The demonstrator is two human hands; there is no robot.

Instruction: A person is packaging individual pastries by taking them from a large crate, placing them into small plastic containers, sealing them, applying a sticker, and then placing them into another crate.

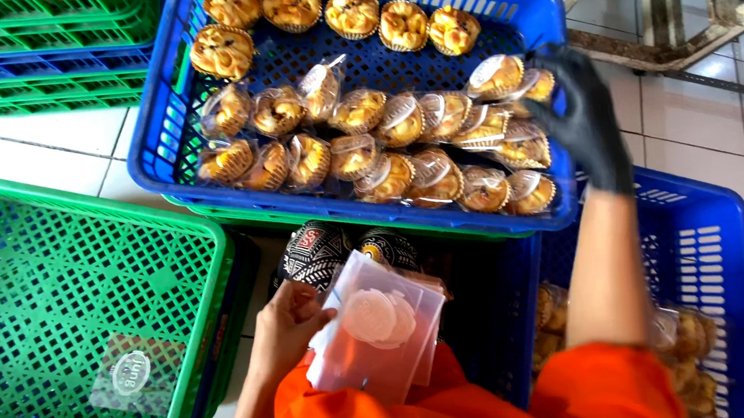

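Observation:
My left hand [285,326] is bare and holds a stack of clear plastic bags [380,325] against my orange lap. My right hand [581,119], in a black glove, reaches into the right end of a blue crate [516,8] and grips a wrapped pastry [504,76]. The crate holds several wrapped pastries [385,150] in front and a row of unwrapped pastries [350,12] along its far side.
A green crate [169,245] at the left holds one clear bag [126,374]. Another blue crate [715,233] at the lower right holds more wrapped pastries [684,343]. Stacked green and blue crates [35,50] stand at the top left; a wooden frame [686,2] stands at the top right on a white tiled floor.

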